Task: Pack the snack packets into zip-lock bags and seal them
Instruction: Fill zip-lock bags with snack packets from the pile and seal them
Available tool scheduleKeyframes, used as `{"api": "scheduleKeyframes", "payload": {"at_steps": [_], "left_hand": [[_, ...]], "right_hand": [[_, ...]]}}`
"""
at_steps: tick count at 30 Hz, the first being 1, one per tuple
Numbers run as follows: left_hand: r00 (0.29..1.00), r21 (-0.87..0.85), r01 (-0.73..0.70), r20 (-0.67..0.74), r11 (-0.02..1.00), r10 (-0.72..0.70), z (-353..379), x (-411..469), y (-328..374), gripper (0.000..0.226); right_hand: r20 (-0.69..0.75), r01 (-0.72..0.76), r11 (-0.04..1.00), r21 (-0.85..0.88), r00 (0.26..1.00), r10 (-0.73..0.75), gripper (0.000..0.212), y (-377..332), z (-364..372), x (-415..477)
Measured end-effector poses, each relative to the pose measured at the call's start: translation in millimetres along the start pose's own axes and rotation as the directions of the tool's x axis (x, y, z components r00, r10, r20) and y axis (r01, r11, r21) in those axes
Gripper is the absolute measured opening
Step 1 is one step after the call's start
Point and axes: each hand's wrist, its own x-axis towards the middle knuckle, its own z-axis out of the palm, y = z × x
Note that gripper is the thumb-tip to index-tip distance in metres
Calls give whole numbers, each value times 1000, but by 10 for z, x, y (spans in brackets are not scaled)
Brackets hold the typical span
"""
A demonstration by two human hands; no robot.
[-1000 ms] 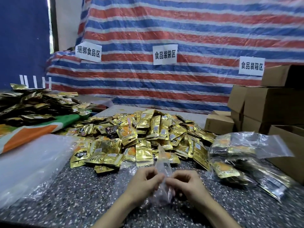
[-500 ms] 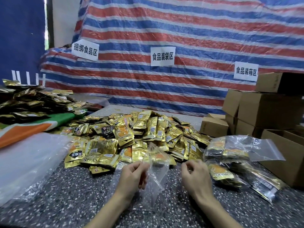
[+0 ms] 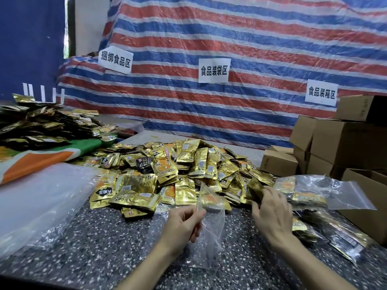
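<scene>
A big heap of gold snack packets (image 3: 188,166) covers the middle of the speckled table (image 3: 88,254). My left hand (image 3: 181,225) pinches the top edge of an empty clear zip-lock bag (image 3: 210,233), which hangs upright in front of the heap. My right hand (image 3: 271,210) reaches into the heap's right edge, its fingers on gold packets there; whether it grips one is hidden. Filled zip-lock bags (image 3: 310,191) lie at the right.
Cardboard boxes (image 3: 343,141) stand stacked at the right, one open box (image 3: 368,197) near the filled bags. A sheaf of clear plastic bags (image 3: 35,197) lies at the left, with another packet pile (image 3: 41,124) behind it. A striped tarp with paper signs hangs behind.
Both hands held the bag a second ago. My right hand let go and moved right and forward to the heap; my left hand keeps the bag, now opened out.
</scene>
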Motion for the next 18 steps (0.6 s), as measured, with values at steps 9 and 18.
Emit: {"api": "scheduleKeyframes", "payload": {"at_steps": [9, 18], "left_hand": [[999, 35, 24, 43, 999, -25, 11, -9, 11, 33], [999, 80, 2, 47, 997, -6, 55, -24, 60, 31]], "right_hand": [[-186, 100, 933, 346, 982, -37, 18, 82, -584, 239], [119, -163, 464, 871, 985, 121, 18, -430, -1058, 113]]}}
